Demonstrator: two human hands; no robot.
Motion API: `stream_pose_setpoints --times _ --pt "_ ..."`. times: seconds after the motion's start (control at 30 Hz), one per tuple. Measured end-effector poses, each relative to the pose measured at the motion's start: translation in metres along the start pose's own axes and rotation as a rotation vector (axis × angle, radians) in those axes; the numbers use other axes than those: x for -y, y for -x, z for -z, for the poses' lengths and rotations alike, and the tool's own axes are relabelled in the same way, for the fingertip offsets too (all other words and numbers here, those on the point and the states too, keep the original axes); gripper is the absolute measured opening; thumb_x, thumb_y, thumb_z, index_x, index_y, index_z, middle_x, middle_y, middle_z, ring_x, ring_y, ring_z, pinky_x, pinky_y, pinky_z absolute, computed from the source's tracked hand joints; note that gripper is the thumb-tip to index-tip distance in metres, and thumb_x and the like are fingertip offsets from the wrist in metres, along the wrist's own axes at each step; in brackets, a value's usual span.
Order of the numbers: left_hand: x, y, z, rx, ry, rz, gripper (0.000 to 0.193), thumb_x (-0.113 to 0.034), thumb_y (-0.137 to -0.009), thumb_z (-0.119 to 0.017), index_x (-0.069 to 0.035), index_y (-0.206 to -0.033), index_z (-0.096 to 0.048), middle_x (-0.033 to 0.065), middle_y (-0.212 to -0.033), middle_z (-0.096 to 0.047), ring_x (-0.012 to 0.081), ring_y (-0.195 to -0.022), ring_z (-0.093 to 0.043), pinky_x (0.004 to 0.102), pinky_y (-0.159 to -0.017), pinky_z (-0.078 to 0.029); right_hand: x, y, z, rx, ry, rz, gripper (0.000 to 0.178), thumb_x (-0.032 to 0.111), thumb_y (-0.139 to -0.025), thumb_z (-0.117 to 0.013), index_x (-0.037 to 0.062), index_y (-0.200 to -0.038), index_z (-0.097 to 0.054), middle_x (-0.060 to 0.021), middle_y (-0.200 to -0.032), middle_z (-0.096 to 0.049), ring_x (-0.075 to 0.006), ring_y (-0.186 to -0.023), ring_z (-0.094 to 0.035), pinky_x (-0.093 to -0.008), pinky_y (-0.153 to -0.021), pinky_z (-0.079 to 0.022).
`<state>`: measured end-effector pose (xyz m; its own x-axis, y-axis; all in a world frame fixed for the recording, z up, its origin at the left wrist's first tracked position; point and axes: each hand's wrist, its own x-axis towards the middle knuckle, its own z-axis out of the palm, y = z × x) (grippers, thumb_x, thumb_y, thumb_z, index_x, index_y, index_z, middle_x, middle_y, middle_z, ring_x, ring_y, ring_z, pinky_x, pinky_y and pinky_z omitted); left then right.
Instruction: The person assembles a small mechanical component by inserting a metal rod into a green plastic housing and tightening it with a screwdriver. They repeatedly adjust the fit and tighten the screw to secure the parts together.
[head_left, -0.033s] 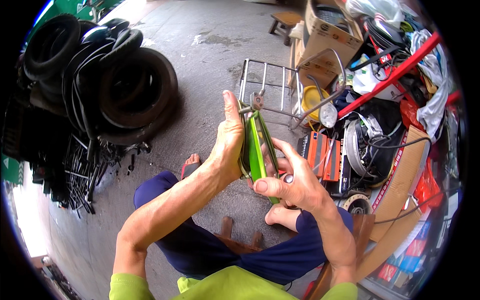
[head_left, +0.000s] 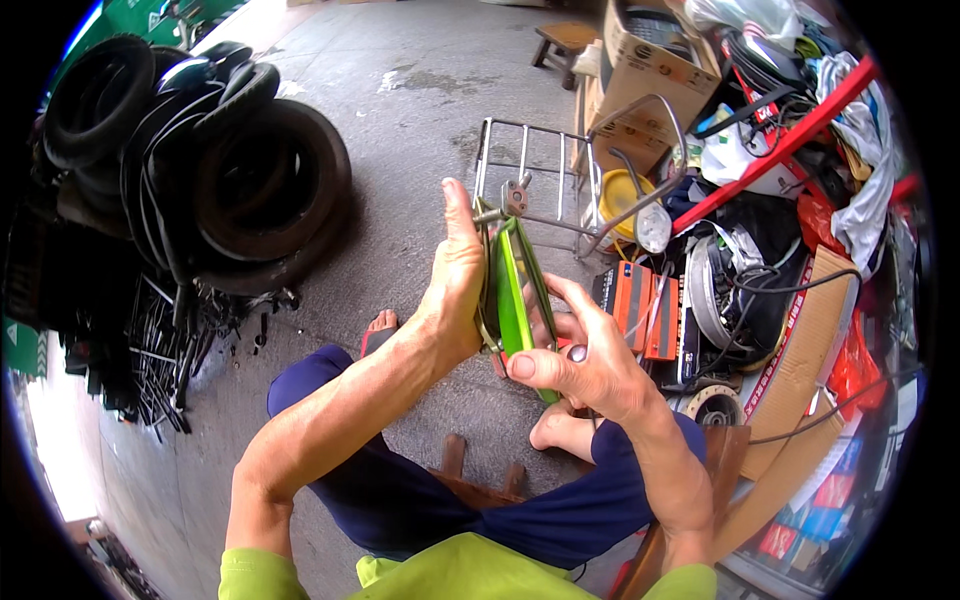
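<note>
Steady the panel (head_left: 514,305) evenly: right hand (head_left: 604,368) pinches its near end, left hand (head_left: 458,283), closure unclear, lies along its left.

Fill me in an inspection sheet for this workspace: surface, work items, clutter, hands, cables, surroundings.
Surface: grey floor, darker stains toward the top.
Work items: green-edged flat object between the hands, upright and slightly tilted; its exact kind is unclear.
Clutter: tyre pile at left; cardboard boxes, orange-and-black box and plastic bags at right.
Left hand: against the object's left side, thumb up; fingers mostly hidden.
Right hand: thumb on the green edge, fingers along its right side.
Cables: black cable looping over the right-hand clutter.
Surroundings: wire rack beyond the hands; small wooden stool farther off.
</note>
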<state>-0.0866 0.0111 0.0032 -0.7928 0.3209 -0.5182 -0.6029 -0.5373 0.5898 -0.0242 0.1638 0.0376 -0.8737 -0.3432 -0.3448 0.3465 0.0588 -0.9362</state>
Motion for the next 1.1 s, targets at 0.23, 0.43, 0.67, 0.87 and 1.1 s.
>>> stream_pose_setpoints --times 0.23,0.43,0.67,0.87,1.1 --pt "0.004 0.003 -0.008 0.081 -0.032 -0.138 0.032 -0.023 -0.089 -0.042 -0.005 -0.114 -0.051 0.0104 -0.102 -0.061 0.019 -0.09 -0.06 0.0353 -0.084 -0.05 0.018 0.004 0.006 -0.053 -0.095 -0.046 0.098 0.033 -0.063 -0.073 -0.0081 -0.136 -0.023 -0.0153 -0.099 -0.059 -0.0159 -0.091 -0.056 -0.0281 -0.079 -0.046" --pt "0.005 0.028 -0.011 0.062 -0.217 -0.324 0.032 -0.017 -0.089 -0.043 -0.006 -0.119 -0.045 0.0081 -0.103 -0.058 0.0152 -0.088 -0.06 0.0309 -0.075 -0.053 0.005 0.005 -0.001 0.043 -0.17 0.075 0.085 0.034 -0.073 -0.073 -0.0041 -0.134 -0.029 -0.0142 -0.1 -0.06 -0.0154 -0.091 -0.056 -0.0263 -0.076 -0.047" --pt "0.004 0.044 -0.012 0.135 -0.311 -0.482 0.035 -0.013 -0.091 -0.047 -0.004 -0.125 -0.044 0.0058 -0.107 -0.059 0.0093 -0.092 -0.057 0.025 -0.081 -0.048 0.002 0.003 0.006 -0.003 -0.165 0.1 0.045 0.035 -0.094 -0.051 -0.0004 -0.122 -0.049 0.0011 -0.066 -0.057 0.0 -0.047 -0.04 -0.0181 -0.04 -0.028" --pt "-0.003 0.046 -0.007 0.318 -0.103 -0.222 0.045 -0.019 -0.09 -0.047 0.004 -0.128 -0.043 0.0174 -0.124 -0.053 0.0225 -0.111 -0.054 0.035 -0.096 -0.043 0.001 0.001 0.01 -0.137 -0.209 0.233 0.021 0.016 -0.09 -0.06 -0.0033 -0.096 -0.062 0.0 -0.067 -0.06 -0.0021 -0.053 -0.05 -0.017 -0.046 -0.037" --pt "0.004 0.039 0.0 0.358 0.118 0.011 0.053 -0.026 -0.088 -0.053 0.005 -0.129 -0.042 0.0199 -0.132 -0.046 0.027 -0.117 -0.051 0.037 -0.099 -0.042 0.008 0.011 -0.001 -0.35 0.158 0.312 0.012 0.01 -0.084 -0.06 -0.0015 -0.084 -0.055 -0.0051 -0.065 -0.064 -0.0056 -0.056 -0.057 -0.0191 -0.052 -0.042"
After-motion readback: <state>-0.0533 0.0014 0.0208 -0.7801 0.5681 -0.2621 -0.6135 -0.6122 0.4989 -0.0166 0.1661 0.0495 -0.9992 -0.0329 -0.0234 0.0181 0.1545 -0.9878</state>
